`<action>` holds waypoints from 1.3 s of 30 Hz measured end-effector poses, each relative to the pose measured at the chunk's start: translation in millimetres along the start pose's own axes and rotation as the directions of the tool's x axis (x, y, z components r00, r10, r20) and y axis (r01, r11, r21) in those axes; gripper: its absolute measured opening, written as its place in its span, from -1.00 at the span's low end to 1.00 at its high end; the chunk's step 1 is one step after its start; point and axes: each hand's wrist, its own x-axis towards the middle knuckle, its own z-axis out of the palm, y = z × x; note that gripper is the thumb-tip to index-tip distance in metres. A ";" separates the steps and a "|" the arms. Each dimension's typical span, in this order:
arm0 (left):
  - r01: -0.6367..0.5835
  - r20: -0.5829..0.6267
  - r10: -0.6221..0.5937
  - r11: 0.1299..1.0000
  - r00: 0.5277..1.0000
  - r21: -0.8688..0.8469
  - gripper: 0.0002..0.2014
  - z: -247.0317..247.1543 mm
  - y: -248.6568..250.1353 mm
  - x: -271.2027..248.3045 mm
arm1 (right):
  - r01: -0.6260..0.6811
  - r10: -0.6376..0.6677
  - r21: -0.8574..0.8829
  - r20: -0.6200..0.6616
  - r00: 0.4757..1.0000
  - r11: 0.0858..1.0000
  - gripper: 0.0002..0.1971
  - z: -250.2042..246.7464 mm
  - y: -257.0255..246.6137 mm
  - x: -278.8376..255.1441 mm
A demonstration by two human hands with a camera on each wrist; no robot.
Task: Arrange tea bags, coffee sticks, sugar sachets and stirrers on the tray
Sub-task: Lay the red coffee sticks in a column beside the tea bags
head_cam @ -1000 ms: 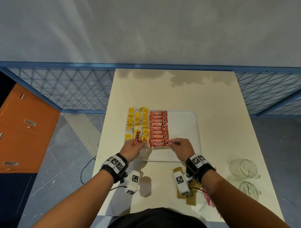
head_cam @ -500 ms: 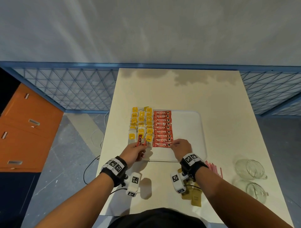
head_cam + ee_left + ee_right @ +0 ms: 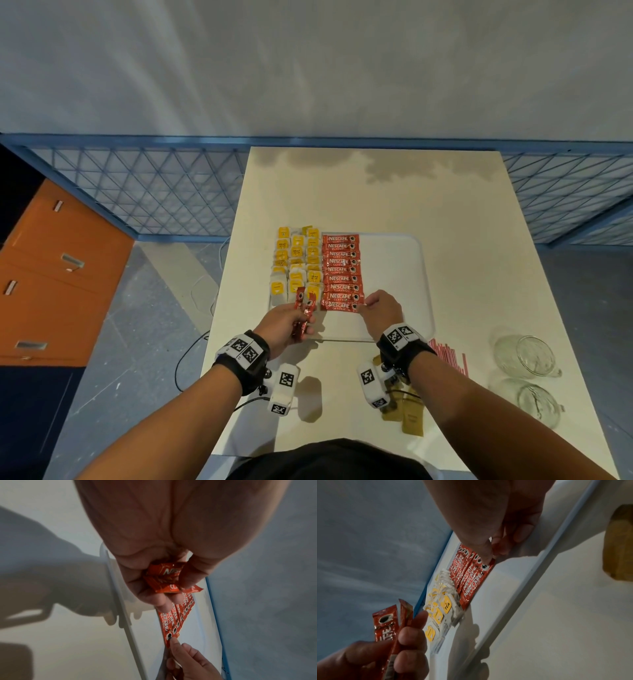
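A white tray holds rows of yellow-tagged tea bags on its left and a column of red coffee sticks beside them. My left hand grips a few more red coffee sticks over the tray's near left corner; the left wrist view shows them in the curled fingers. My right hand pinches the right end of the nearest laid stick, seen close in the right wrist view. Red stirrers and brown sugar sachets lie on the table near me.
Two glass mugs stand at the table's near right. The right half of the tray is bare. A blue mesh fence runs behind the table and an orange cabinet stands at the left.
My left hand has drawn slightly back toward the tray's near rim with its sticks. The right hand stays at the nearest stick's end. The head view has shifted a little.
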 end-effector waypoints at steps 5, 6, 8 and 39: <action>-0.012 0.029 0.010 0.997 1.000 0.077 -0.81 0.5 -1.7 2.0 | 0.062 -0.065 0.085 0.025 0.998 0.994 -0.88 -2.5 -5.1 -6.9; -0.017 0.037 0.013 0.994 0.999 0.104 -0.82 0.6 -2.4 2.2 | 0.108 -0.114 0.114 0.053 0.992 0.988 -0.90 -3.8 -8.5 -10.5; -0.044 0.048 0.037 0.986 0.998 0.159 -0.84 0.3 -3.5 3.1 | 0.208 -0.230 0.163 0.129 0.965 0.964 -0.88 -6.8 -16.8 -17.0; -0.071 -0.123 0.093 0.983 0.988 0.170 -0.42 5.7 18.8 16.2 | 0.184 -0.212 0.197 0.131 0.968 0.963 -0.94 -30.2 -4.4 1.9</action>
